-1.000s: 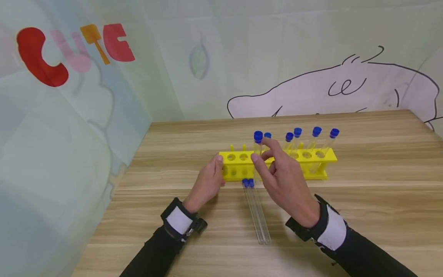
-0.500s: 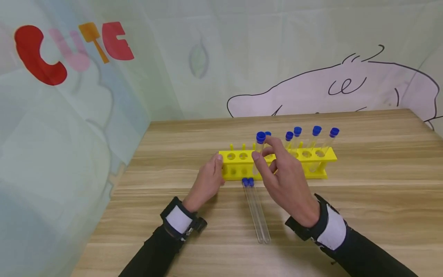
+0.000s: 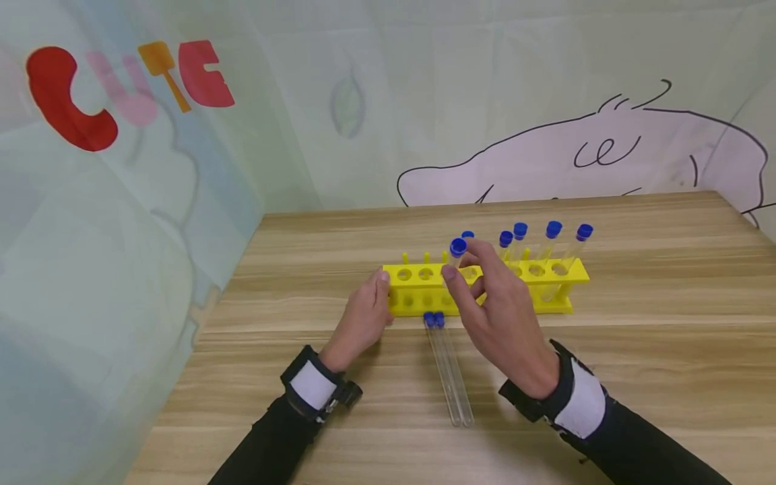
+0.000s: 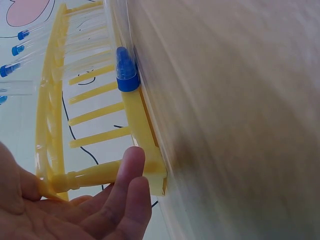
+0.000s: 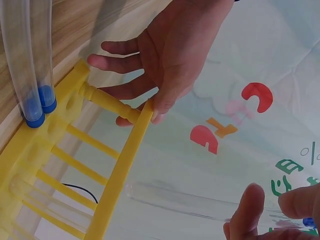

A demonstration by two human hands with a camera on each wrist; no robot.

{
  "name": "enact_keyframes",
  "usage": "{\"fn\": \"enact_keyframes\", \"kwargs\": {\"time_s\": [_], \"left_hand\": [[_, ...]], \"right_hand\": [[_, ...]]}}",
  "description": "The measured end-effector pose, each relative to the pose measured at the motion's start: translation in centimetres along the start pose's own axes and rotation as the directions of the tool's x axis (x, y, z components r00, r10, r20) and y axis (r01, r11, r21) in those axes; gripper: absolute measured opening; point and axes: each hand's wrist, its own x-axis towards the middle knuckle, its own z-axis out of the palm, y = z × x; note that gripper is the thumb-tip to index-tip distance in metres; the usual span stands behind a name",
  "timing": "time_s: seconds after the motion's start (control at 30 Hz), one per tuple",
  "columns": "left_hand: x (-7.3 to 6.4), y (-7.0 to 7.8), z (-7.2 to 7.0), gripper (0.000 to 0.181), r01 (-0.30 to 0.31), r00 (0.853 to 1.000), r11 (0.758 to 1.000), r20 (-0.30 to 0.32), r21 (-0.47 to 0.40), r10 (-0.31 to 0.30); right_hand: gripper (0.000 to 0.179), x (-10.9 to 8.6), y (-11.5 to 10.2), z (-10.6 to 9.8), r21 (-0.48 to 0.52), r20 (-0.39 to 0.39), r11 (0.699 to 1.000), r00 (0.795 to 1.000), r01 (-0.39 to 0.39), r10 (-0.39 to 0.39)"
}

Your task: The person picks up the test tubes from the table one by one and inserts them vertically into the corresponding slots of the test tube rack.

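Observation:
My left hand (image 3: 362,311) grips the left end of a yellow test tube rack (image 3: 418,285), its thumb at the top plate and its fingers about the end post in the left wrist view. Between thumb and fingers, my right hand (image 3: 500,303) pinches a clear test tube (image 5: 185,200) with a blue cap (image 3: 458,246). In the right wrist view the tube's rounded end is close to the top plate, apparently outside the holes. Two capped test tubes (image 3: 450,377) lie side by side on the table, their blue caps at the rack's front base.
Several capped test tubes (image 3: 550,246) stand leaning in the right part of the rack. The wooden table (image 3: 261,377) runs back to a printed cloth backdrop (image 3: 376,101), which also hangs along the left side.
The pinched test tube has shifted slightly right, its cap has dropped and tipped toward me, and its lower end has left the rack's front side. My left hand and the rack stay put.

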Motion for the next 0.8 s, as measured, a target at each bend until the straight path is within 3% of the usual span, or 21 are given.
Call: {"fn": "enact_keyframes", "kwargs": {"time_s": [0.3, 0.8], "left_hand": [[0.0, -0.1, 0.1, 0.042, -0.009, 1.000, 1.000, -0.005, 0.004, 0.009], [0.0, -0.1, 0.0, 0.041, 0.003, 1.000, 1.000, 0.004, 0.008, -0.003]], "right_hand": [[0.037, 0.0, 0.4, 0.3, -0.005, -0.018, 0.997, 0.997, 0.073, -0.073], [0.036, 0.3, 1.4, 1.0, 0.013, -0.005, 0.999, 0.999, 0.053, -0.053]]}}
